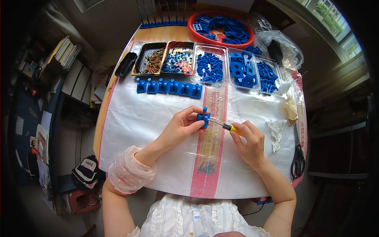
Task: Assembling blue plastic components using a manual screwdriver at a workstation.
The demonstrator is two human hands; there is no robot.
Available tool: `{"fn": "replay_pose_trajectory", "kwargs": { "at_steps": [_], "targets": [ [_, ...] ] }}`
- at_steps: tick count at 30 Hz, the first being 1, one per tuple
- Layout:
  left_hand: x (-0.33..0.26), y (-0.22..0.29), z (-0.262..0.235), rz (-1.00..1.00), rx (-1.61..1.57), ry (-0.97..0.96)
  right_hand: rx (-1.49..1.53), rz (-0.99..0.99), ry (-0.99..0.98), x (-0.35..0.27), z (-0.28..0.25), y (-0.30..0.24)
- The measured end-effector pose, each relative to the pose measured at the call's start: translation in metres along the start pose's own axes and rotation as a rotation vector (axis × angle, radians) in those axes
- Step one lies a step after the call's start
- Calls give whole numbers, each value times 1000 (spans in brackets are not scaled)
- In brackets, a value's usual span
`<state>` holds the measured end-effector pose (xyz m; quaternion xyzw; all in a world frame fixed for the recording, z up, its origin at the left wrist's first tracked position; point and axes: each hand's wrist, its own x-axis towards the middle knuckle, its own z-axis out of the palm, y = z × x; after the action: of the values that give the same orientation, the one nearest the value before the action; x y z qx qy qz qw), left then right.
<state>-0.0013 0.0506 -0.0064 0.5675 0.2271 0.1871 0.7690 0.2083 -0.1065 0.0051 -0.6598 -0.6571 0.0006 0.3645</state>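
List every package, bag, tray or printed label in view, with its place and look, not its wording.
Clear plastic trays: row at the table's far side, holding blue parts and brown screws.
Red round basin: far edge, filled with blue parts.
Clear plastic bags: far right, crumpled.
Printed pink stripe: down the white table cover.

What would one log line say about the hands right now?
left hand: holds blue plastic part | right hand: holds yellow-handled screwdriver, tip at part | surface: white sheet
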Motion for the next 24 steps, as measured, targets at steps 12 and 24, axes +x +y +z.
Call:
{"fn": "replay_pose_trajectory", "kwargs": {
  "at_steps": [12, 24],
  "targets": [
    [0, -3, 0, 49, 17, 0, -32, -40, 41, 2, 1, 0],
    [-1, 5, 0, -15, 7, 3, 10, -16, 17, -1, 1, 1]
  ]
}}
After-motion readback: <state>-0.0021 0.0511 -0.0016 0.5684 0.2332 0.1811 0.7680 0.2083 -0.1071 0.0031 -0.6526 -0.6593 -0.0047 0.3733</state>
